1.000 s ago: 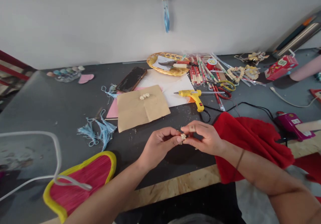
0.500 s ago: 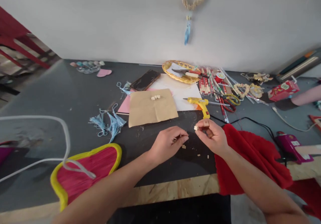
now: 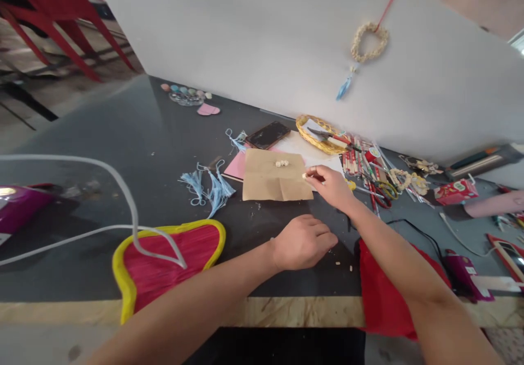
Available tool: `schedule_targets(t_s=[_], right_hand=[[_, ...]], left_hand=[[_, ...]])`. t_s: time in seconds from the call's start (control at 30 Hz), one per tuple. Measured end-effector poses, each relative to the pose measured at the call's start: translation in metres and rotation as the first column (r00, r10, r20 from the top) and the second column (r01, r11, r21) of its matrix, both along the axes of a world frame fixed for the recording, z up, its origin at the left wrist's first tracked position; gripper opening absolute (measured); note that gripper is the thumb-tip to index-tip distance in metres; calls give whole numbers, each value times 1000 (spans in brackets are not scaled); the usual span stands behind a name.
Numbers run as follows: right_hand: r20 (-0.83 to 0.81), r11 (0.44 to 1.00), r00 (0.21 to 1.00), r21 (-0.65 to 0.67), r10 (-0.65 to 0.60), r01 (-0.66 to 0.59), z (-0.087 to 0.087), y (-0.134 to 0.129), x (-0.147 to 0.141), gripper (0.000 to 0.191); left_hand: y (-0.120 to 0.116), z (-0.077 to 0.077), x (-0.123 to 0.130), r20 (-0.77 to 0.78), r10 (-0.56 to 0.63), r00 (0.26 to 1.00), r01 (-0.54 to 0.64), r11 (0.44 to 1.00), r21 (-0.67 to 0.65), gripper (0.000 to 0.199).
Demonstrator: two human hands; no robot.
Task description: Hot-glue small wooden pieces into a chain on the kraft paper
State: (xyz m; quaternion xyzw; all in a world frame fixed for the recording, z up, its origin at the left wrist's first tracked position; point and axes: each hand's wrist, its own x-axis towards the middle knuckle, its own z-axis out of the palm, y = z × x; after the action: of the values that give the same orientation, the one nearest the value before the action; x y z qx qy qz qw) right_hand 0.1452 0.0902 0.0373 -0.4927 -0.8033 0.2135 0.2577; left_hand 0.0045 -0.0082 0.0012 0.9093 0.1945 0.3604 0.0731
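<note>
Head, right hand [image 3: 331,186]: pinches cream piece [image 3: 304,176] by right edge of brown paper [image 3: 260,182]
Left hand [image 3: 301,243]: curled, near front of counter [image 3: 123,130]; grip unclear

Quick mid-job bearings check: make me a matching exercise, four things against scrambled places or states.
1. right hand
2. brown paper
3. red cloth
4. pale heart-shaped ring

A. draped over the table edge
B. hung on the wall
C. pinching a small pale piece
D. under a short row of pale lumps

Pairs: 1-C; 2-D; 3-A; 4-B
</note>
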Motion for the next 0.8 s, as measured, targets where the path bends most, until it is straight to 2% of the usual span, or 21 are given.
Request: schedule_targets(t_s=[0.13,0.27,0.53,0.8], right_hand=[[136,1000,991,27,6,-10,-11,40,-22,14],[222,999,975,39,17,-26,-21,59,-30,15],[325,997,945,40,46,-62,-29,69,-32,16],[359,995,931,47,63,-86,-26,70,-29,20]], left_hand=[[1,1,0,-8,16,1000,-16,1000,13,19],[0,2,1,-24,19,1000,-19,1000,17,20],[-1,-1,3,-43,20,999,-20,1000,-6,20],[1,-2,3,-53,20,998,-22,999,-23,19]])
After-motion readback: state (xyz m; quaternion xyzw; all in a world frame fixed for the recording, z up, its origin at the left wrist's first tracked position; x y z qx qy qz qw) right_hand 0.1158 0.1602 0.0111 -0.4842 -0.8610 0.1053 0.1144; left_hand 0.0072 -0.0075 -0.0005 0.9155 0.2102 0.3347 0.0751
